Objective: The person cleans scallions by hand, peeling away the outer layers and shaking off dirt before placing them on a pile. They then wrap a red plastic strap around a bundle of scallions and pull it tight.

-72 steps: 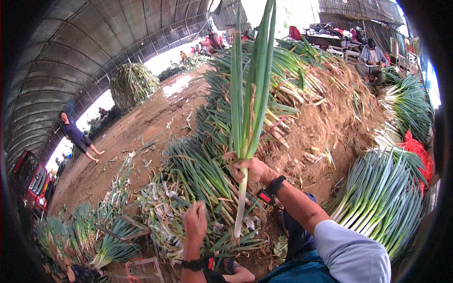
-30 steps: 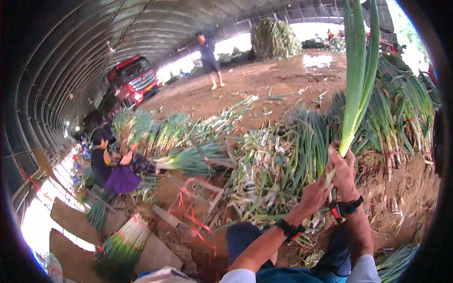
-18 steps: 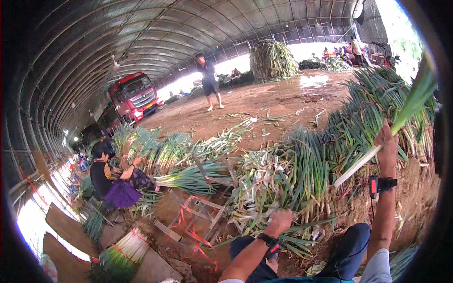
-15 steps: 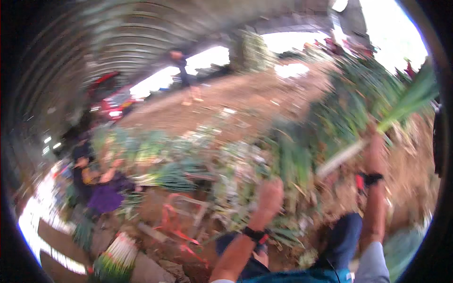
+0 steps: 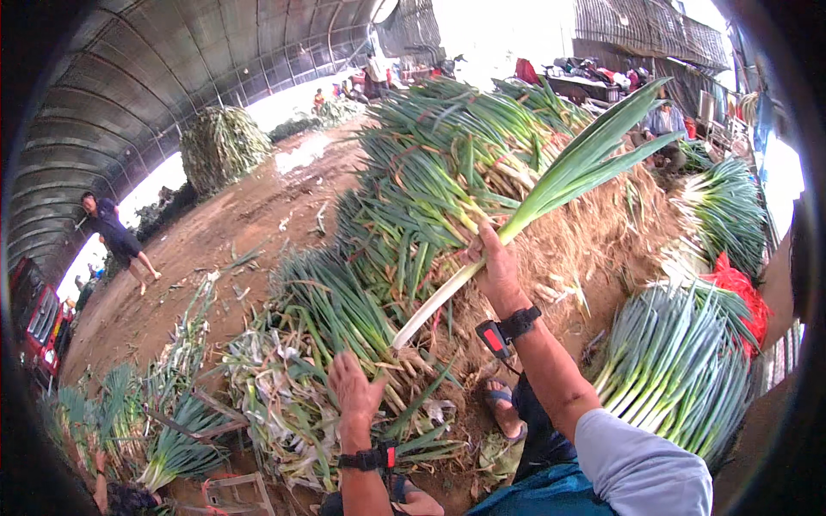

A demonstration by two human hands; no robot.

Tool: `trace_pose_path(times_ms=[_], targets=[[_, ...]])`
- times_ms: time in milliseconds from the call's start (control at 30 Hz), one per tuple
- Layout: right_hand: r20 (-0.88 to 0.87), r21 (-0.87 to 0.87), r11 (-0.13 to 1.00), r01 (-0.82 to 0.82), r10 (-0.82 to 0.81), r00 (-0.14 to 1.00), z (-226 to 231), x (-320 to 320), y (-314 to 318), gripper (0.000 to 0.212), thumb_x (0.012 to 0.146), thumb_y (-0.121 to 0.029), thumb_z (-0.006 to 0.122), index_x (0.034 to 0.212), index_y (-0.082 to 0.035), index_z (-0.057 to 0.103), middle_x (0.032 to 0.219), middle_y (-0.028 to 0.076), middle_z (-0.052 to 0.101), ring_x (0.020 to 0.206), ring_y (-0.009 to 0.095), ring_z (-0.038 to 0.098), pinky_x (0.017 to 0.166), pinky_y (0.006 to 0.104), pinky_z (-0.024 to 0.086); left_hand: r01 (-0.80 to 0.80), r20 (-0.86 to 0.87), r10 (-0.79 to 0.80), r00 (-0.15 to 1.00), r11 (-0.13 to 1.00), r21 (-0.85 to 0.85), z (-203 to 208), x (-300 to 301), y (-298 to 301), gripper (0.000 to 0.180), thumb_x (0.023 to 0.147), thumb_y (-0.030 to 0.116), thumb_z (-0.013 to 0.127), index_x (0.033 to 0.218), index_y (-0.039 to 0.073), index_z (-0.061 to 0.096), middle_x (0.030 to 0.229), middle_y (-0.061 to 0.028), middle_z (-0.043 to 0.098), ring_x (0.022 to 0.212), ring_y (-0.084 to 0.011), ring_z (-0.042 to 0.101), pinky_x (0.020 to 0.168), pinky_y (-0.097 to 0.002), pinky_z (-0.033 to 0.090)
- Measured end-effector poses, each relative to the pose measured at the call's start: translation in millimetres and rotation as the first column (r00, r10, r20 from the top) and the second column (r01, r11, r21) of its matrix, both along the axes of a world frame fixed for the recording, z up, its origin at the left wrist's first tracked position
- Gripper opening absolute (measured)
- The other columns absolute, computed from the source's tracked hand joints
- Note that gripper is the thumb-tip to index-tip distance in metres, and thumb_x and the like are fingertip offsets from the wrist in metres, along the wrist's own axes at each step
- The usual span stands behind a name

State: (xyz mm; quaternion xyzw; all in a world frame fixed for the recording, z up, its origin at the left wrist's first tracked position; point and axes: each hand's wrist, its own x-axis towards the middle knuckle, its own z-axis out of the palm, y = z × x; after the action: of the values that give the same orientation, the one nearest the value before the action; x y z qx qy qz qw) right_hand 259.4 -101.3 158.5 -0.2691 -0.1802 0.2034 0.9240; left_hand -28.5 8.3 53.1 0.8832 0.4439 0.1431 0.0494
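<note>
**Leek up, gripped at the neck!**

Here's the leek point(image 5: 517, 225), aslant in the right hand point(image 5: 496, 265), clasped where white stalk meets leaves, probably for balance, above the heap point(image 5: 404, 155)'s near edge. Left hand point(image 5: 354, 391): wide, empty, by the right edge of the scraps point(image 5: 271, 387). On the dirt floor point(image 5: 258, 215)'s right side, clean leeks point(image 5: 680, 370) lie alongside one another, presumably keeping stalks straight.

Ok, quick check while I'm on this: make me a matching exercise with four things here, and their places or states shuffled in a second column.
1. Right hand
2. Left hand
3. Red truck
4. Crumpled red material

A. At the far left of the view
B. Closed around a long green onion
C. By the green onion pile at the right
D. Open, grasping nothing

Pairs: 1-B, 2-D, 3-A, 4-C
</note>
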Motion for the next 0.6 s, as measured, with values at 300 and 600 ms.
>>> trace_pose_path(times_ms=[300, 600], targets=[[0.106, -0.175, 0.983, 0.046, -0.028, 0.994, 8.7, -7.2, -51.5, 0.025, 0.093, -0.032, 0.061, 0.102, -0.009, 0.055, 0.076, 0.002, 0.055, 0.07, 0.018, 0.062, 0.059, 0.031, 0.051, 0.264, 0.478, -0.259, 0.839, 0.963, 0.058, -14.0, 121.7, -41.3, 0.034, 0.085, 0.013, 0.065, 0.116, 0.003, 0.054, 0.109, -0.0203, 0.061, 0.095, -0.0395, 0.06, 0.082, -0.0457, 0.048], [0.169, -0.182, 0.796, 0.577, -0.553, 0.816, -12.3, 94.6, -157.6, 0.025, 0.091, -0.026, 0.065, 0.089, -0.006, 0.05, 0.067, -0.001, 0.052, 0.049, 0.01, 0.049, 0.042, 0.0275, 0.043, 0.558, 0.218, -0.535, 0.816, 0.828, -0.056, -63.4, 137.0, -64.2, 0.025, 0.098, 0.015, 0.045, 0.116, 0.001, 0.056, 0.106, -0.0243, 0.063, 0.096, -0.0434, 0.059, 0.077, -0.047, 0.047]])
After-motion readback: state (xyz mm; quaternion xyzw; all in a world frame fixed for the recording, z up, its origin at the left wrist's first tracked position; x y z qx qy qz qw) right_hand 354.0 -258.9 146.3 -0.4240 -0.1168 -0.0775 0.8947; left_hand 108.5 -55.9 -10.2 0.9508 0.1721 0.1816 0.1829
